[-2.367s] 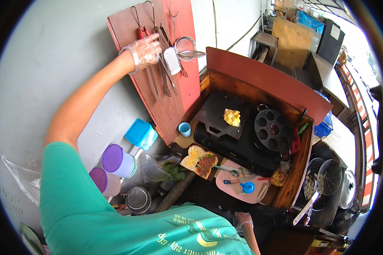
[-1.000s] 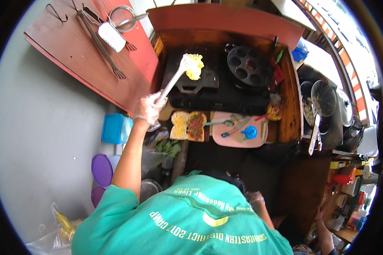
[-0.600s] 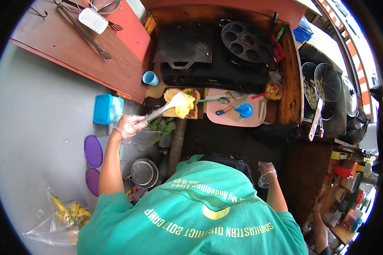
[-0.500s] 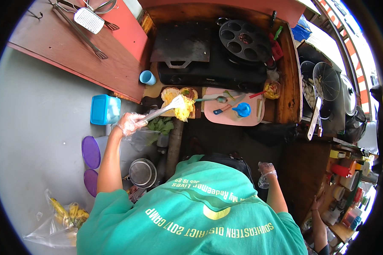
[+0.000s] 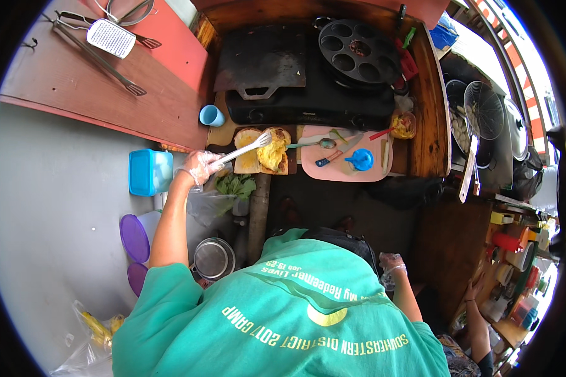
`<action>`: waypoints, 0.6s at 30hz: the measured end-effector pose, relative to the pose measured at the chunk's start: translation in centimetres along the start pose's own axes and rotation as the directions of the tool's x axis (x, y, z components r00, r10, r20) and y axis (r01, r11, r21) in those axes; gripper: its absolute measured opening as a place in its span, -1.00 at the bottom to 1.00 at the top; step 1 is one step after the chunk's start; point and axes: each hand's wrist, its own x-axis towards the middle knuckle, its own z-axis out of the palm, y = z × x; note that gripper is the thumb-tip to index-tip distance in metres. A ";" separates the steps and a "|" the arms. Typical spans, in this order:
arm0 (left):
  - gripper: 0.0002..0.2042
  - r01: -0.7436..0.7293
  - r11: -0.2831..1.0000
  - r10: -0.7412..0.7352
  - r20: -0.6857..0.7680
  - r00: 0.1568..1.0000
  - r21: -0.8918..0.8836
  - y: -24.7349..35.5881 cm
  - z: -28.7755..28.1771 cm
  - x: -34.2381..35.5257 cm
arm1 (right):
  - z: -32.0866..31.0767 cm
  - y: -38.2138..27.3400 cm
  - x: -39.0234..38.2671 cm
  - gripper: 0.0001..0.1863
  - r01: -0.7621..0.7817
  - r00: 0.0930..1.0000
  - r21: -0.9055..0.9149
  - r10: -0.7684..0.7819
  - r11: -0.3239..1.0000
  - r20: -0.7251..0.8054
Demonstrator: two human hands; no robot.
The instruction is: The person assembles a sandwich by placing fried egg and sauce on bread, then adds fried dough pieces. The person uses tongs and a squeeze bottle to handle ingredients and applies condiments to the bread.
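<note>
My left hand (image 5: 200, 168), in a clear plastic glove, is closed on silver tongs (image 5: 238, 151). Their head rests at scrambled egg (image 5: 273, 157) on the right of two bread slices; the left slice (image 5: 244, 162) carries yellow shreds. My right hand (image 5: 393, 264), also gloved, hangs low at the right beside my body, fingers curled; whether they hold anything is hidden. Right of the bread lies a pink board (image 5: 321, 169) with a spoon, a knife and a blue object (image 5: 360, 159). Behind are a black flat griddle (image 5: 258, 60) and a round moulded pan (image 5: 357, 53).
Utensils hang on the red-brown panel (image 5: 75, 116) at left. A blue cup (image 5: 211, 115), tubs (image 5: 149, 173), greens (image 5: 234, 185) and a sieve (image 5: 213, 257) sit left. Pots with a strainer (image 5: 483, 110) stand right. Another person's arm (image 5: 478, 323) reaches toward shelves at lower right.
My left hand took tongs from the hanging utensils, lifted the egg off the griddle and brought it down onto the right bread slice. The view has turned down toward the counter.
</note>
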 end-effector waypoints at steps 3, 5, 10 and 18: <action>-0.61 -0.028 0.995 0.030 -0.022 0.999 0.099 0.8 -0.6 0.0 | 0.7 -0.3 1.1 -0.57 0.031 0.999 -0.023 -0.031 0.999 0.013; -0.60 0.053 0.988 -0.050 -0.023 0.998 0.148 1.6 -1.1 -0.3 | 1.2 -0.4 2.5 -0.60 0.120 0.992 -0.124 -0.116 0.985 0.042; -0.50 0.064 0.979 -0.045 -0.104 0.994 0.191 2.3 -3.6 -3.3 | 2.3 -1.2 4.6 -0.66 0.129 0.991 -0.025 -0.129 0.991 0.028; -0.37 0.205 0.502 -0.212 0.110 0.971 -0.840 6.3 -2.3 -12.9 | 3.1 -5.2 6.1 -0.53 0.134 0.991 -0.190 -0.129 0.973 0.038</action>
